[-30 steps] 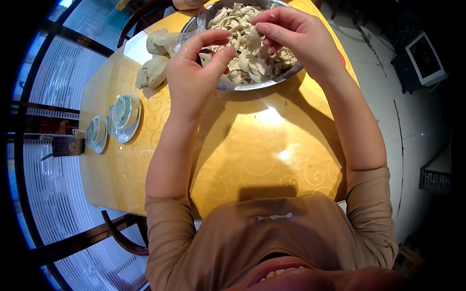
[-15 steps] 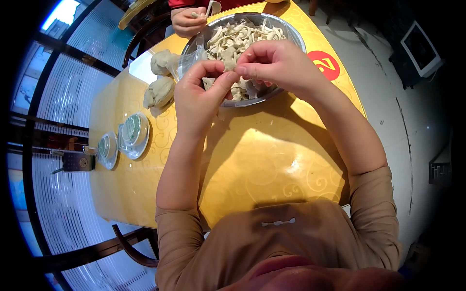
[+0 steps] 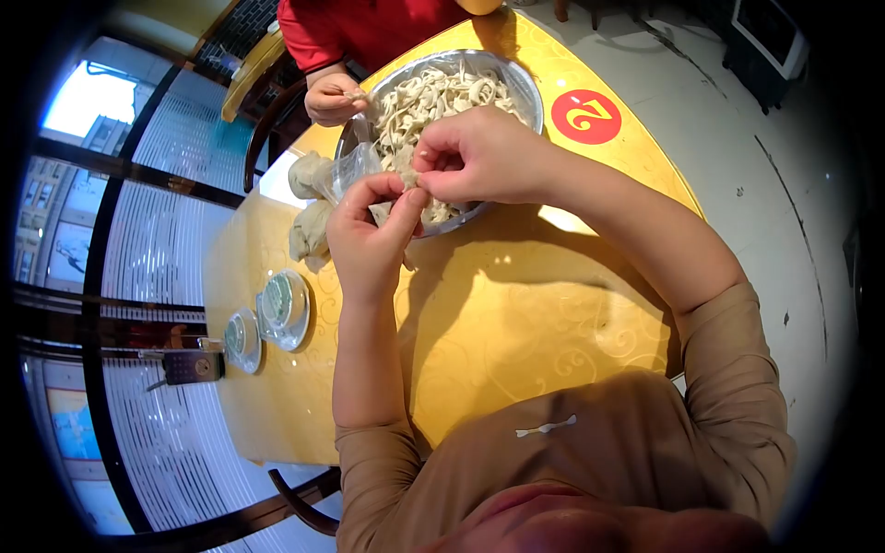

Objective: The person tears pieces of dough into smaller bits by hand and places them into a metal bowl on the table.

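Observation:
My left hand [image 3: 369, 235] and my right hand [image 3: 489, 157] meet over the near side of a large metal bowl [image 3: 532, 97]. Between their fingertips is a small pale beige piece [image 3: 407, 175], pinched from both sides; its exact kind is hard to make out. The bowl is lined with clear plastic and heaped with pale torn strips [image 3: 461, 92] of similar colour. My hands hide part of the heap. At the bowl's far left rim, another person's hand [image 3: 334, 99] holds a small pale piece too.
Two clear bags of pale lumps [image 3: 309, 175] lie left of the bowl on the yellow table [image 3: 516, 304]. Nearer on the left stand two plastic-wrapped dish sets [image 3: 284, 300]. A red round number sticker [image 3: 586, 117] is at the right edge. A chair arm [image 3: 300, 502] curves below left.
The view has shifted, so the bowl and table sit lower and more of the other person's red sleeve shows. My hands still pinch a pale piece. The other person's hand has changed its pose.

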Motion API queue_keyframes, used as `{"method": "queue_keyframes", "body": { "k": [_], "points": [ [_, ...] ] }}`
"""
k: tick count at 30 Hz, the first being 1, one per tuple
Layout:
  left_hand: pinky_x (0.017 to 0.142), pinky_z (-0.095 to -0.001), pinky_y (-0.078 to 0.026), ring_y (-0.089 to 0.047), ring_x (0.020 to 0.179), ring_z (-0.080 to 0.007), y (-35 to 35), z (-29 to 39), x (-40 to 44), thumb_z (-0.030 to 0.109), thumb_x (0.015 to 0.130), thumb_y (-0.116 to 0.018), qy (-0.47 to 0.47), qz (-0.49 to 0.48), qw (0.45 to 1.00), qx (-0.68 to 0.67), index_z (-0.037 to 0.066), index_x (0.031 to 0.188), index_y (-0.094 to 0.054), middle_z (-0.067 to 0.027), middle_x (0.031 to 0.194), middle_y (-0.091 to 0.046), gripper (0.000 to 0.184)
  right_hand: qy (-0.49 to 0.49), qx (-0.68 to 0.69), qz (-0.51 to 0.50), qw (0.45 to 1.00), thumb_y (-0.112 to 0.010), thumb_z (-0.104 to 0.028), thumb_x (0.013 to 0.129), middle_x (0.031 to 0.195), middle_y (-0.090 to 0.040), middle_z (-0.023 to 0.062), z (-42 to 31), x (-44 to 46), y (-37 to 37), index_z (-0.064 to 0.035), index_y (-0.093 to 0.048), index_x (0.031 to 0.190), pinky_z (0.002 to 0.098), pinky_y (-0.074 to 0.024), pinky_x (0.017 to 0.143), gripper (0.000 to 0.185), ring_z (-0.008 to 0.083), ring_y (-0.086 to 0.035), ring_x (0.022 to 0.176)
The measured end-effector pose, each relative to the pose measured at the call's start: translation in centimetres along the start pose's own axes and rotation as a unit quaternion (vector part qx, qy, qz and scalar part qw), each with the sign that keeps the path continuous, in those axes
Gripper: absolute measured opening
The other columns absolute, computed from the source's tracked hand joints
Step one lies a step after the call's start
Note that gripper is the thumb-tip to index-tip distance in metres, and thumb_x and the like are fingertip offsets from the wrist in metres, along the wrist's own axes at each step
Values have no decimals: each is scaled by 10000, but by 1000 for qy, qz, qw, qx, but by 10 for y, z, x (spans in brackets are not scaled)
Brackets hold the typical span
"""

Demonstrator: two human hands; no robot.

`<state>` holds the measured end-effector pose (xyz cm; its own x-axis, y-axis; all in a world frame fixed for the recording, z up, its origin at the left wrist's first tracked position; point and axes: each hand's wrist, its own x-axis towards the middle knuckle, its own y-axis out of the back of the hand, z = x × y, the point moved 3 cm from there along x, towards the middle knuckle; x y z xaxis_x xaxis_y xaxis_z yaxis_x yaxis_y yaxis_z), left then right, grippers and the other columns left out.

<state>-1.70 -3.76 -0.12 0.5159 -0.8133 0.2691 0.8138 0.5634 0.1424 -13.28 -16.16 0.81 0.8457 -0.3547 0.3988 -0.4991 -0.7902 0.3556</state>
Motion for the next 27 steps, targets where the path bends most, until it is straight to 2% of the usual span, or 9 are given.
{"method": "queue_keyframes", "body": {
  "k": [6,9,12,15,18,21,22,27],
  "points": [
    [496,-188,-440,-553,556,-78,-1,-2,-5,-14,787,-650,0,-9,1000,-19,-16,851,-591,-19,728,-586,87,78,-22,27,996,-650,-124,729,615,-597,70,3,0,-8,-9,-590,755,269,-461,537,132,129,-563,547],
    [496,-188,-435,-547,551,-77,-2,-2,-5,-19,787,-645,-8,-15,1000,-18,-15,854,-588,-23,720,-585,88,71,-45,28,996,-658,-129,727,624,-604,76,3,1,-9,-10,-592,755,273,-463,536,139,135,-571,551],
    [483,-186,-418,-542,546,-78,-1,-1,-5,-25,788,-636,26,-30,998,-48,-14,860,-585,-25,718,-581,88,25,-52,38,998,-657,-136,724,631,-612,95,6,1,-6,-10,-597,756,291,-472,545,143,168,-597,563],
    [438,-185,-354,-480,478,-84,-6,1,-7,6,814,-642,9,-28,999,-14,-11,882,-571,-36,658,-555,100,34,-121,89,988,-645,-140,724,649,-623,107,14,4,-3,-18,-604,757,312,-482,565,133,217,-616,589],
    [438,-183,-346,-461,471,-81,-5,1,-9,20,826,-633,-4,-24,999,-48,-5,884,-567,-37,649,-552,91,33,-136,118,983,-639,-152,725,674,-634,111,21,5,3,-30,-613,761,328,-489,586,130,252,-626,619],
    [444,-194,-364,-512,505,-96,4,1,-3,4,820,-644,-12,2,995,-101,-2,885,-575,-35,694,-571,95,-10,-154,142,978,-636,-158,734,690,-640,104,25,6,15,-43,-624,767,334,-490,587,120,256,-626,628],
    [440,-194,-357,-509,501,-96,7,-1,-1,31,824,-665,-16,14,995,-93,4,883,-570,-34,694,-572,116,14,-188,152,970,-649,-163,743,697,-642,105,24,6,18,-47,-629,770,352,-489,601,121,264,-630,650],
    [434,-187,-332,-465,499,-70,9,-12,8,106,863,-655,14,39,999,16,22,850,-559,-24,692,-557,128,11,-249,152,957,-662,-157,754,731,-645,110,30,5,24,-50,-627,791,380,-487,646,119,284,-627,710]
  ]
}}
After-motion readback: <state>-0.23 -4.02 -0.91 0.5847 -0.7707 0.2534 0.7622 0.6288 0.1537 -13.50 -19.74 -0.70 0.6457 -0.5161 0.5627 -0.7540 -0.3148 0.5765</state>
